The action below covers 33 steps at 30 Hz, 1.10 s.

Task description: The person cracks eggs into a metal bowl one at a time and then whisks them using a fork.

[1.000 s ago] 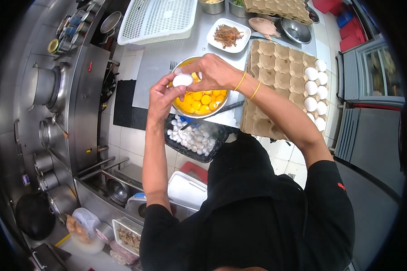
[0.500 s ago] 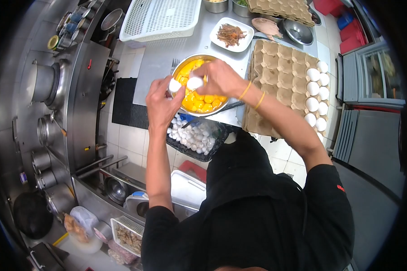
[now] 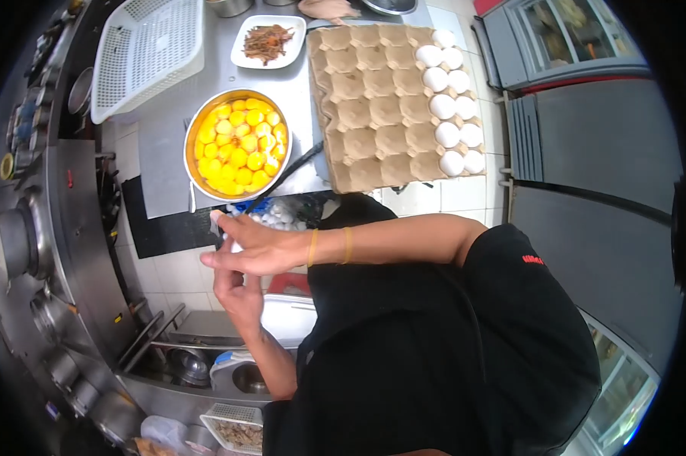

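My right hand (image 3: 263, 247) reaches across my left hand (image 3: 238, 300), both in front of the table edge by the bin of eggshells. The fingers of the right hand are stretched and apart. A bit of white eggshell (image 3: 235, 246) shows between the hands; which hand touches it I cannot tell. My left hand is below, its fingertips partly hidden behind the right. Beyond them a metal bowl (image 3: 187, 156) holds many yellow egg yolks (image 3: 239, 157). White eggshells (image 3: 282, 216) lie in the dark-lined bin, partly covered by my right hand and arm.
Right of the bowl, a stack of cardboard egg trays (image 3: 385, 110) has white eggs (image 3: 444, 107) along its right side. A white dish (image 3: 242, 58) of brown strips and a white plastic basket (image 3: 149, 57) stand farther back. A dark handle (image 3: 293, 169) lies beside the bowl.
Both hands have moved from above the yolk bowl, toward my body, to beside the shell bin. White eggshells held over the bowl are gone from there. The camera view has shifted right.
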### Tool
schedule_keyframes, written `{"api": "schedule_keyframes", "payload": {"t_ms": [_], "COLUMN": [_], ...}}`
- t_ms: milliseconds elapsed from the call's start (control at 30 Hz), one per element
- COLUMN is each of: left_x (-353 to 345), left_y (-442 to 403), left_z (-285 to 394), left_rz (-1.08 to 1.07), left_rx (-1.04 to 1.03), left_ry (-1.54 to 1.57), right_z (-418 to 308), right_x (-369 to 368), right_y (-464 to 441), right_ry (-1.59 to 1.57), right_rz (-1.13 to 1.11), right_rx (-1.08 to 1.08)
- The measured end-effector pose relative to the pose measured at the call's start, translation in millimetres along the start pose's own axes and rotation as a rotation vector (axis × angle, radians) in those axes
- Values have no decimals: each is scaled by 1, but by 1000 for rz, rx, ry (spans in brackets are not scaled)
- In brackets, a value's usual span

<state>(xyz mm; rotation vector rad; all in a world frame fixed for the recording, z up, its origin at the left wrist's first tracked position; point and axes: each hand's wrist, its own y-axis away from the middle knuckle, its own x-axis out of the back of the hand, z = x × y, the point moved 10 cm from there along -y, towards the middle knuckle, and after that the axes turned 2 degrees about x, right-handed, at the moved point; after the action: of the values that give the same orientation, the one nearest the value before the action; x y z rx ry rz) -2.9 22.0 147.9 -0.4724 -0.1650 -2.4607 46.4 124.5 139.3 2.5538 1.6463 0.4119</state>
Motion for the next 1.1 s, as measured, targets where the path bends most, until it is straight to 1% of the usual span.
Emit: {"api": "schedule_keyframes", "payload": {"t_ms": [33, 67, 100, 133, 167, 200, 233, 267, 333, 367, 400, 467, 533, 567, 667, 700, 800, 833, 900, 933, 967, 1033, 1067, 1100], "left_x": [0, 3, 6, 11, 16, 22, 26, 30, 37, 36, 34, 29, 21, 18, 5, 7, 27, 31, 30, 26, 21, 11, 5, 1], "left_y": [-6, -10, -13, -14, -18, -22, -25, -32, -42, -49, -53, -59, -61, -61, -77, -80, -82, -80, -87, -91, -96, -108, -114, -120], "left_z": [-10, -23, -51, -83, -101, -117, -133, -141, -129, -128, -123, -102, -93, -89, -123, -122, -118, -108, -90, -78, -59, -30, -17, -5], "left_rz": [57, 129, 196, 280, 354, 431, 504, 568, 622, 582, 587, 584, 595, 601, 403, 377, 366, 439, 289, 212, 175, 59, 1, -21], "left_rx": [36, 76, 160, 238, 244, 252, 217, 179, 72, 99, 90, -93, -190, -238, -159, -129, 4, 84, 134, 157, 163, 149, 145, 142], "left_ry": [165, 321, 410, 490, 451, 408, 350, 295, 0, -97, -141, -428, -497, -531, -478, -518, -203, 187, 450, 580, 637, 678, 695, 675], "right_z": [-14, -27, -36, -41, -51, -47, -30, -33, -11, -6, 1, 13, 19, 14, 29, 27, 57, 40, 18, 11, 21, -14, -45, -61], "right_x": [19, 52, 87, 132, 166, 198, 224, 237, 248, 247, 244, 248, 251, 251, 274, 282, 316, 314, 285, 272, 265, 232, 211, 186], "right_y": [9, 26, 43, 67, 90, 111, 132, 153, 184, 189, 195, 199, 199, 198, 201, 203, 212, 196, 155, 126, 100, 48, 18, -3], "right_ry": [77, -14, 136, 293, 557, 761, 840, 952, 1097, 1080, 1062, 1047, 1046, 1075, 810, 777, 22, -149, -861, -961, -918, -86, 186, 223], "right_rz": [-19, -40, 99, 304, 397, 418, 407, 421, 335, 331, 329, 324, 323, 311, 299, 329, 540, 575, 554, 382, 327, 333, 286, 171], "right_rx": [77, 119, 295, 343, 397, 338, 138, 102, -37, -32, -33, -30, -21, 16, -166, -136, -133, -44, 8, 60, 55, -73, 256, 370]}}
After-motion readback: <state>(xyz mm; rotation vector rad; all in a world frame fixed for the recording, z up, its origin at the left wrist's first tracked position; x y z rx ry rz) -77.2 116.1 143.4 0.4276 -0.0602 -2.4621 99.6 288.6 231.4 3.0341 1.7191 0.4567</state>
